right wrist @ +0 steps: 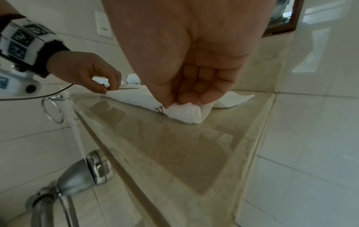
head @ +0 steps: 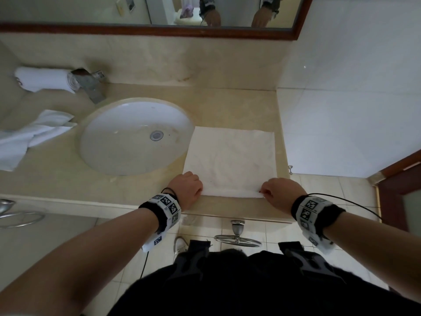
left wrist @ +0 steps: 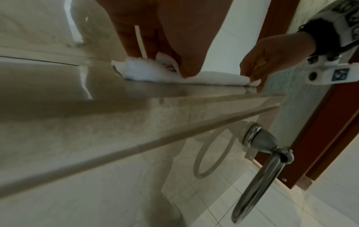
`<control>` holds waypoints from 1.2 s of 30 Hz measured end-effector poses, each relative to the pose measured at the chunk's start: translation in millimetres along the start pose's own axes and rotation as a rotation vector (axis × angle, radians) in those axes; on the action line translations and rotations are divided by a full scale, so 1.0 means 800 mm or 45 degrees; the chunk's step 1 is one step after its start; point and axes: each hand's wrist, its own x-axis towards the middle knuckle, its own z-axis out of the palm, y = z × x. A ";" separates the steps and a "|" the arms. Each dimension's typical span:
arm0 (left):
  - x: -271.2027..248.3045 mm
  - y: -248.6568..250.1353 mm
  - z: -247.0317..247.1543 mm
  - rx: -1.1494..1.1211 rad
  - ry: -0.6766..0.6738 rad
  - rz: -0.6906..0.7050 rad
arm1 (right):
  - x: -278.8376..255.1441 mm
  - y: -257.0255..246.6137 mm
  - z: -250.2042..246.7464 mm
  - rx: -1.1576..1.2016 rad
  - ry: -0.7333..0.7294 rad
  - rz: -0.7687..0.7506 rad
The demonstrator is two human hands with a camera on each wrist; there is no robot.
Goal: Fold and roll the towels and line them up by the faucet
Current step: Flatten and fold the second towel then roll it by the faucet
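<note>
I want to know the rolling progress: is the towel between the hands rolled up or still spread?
Mostly spread. The towel lies flat on the counter; only its near edge is curled, pinched by the left hand and right hand.

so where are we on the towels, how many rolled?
Done: one rolled towel beside the faucet. In hand: left hand and right hand pinch the flat towel, near edge just starting to roll. Left: crumpled towel left of the sink.

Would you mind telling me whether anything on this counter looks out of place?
Only the loose towel left of the sink: it lies crumpled and unrolled, unlike the rolled towel beside the faucet.
</note>
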 end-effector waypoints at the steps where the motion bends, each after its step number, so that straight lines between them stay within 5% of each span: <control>1: 0.003 0.001 -0.002 0.006 -0.035 -0.035 | 0.002 0.000 0.000 0.016 0.008 0.024; 7: 0.025 0.002 -0.021 0.077 -0.248 -0.085 | 0.011 -0.002 -0.001 0.144 -0.027 0.229; 13: 0.023 0.002 -0.013 0.018 -0.050 -0.113 | 0.020 -0.002 -0.016 0.251 -0.013 0.314; 16: 0.020 0.006 -0.010 0.046 0.090 -0.110 | 0.016 -0.007 -0.006 0.138 0.033 0.239; 26: 0.014 0.021 -0.011 0.493 0.109 0.171 | -0.012 -0.001 0.018 -0.203 0.144 -0.190; 36: 0.009 0.022 -0.002 0.488 0.179 0.168 | -0.003 -0.007 0.015 -0.368 0.301 -0.152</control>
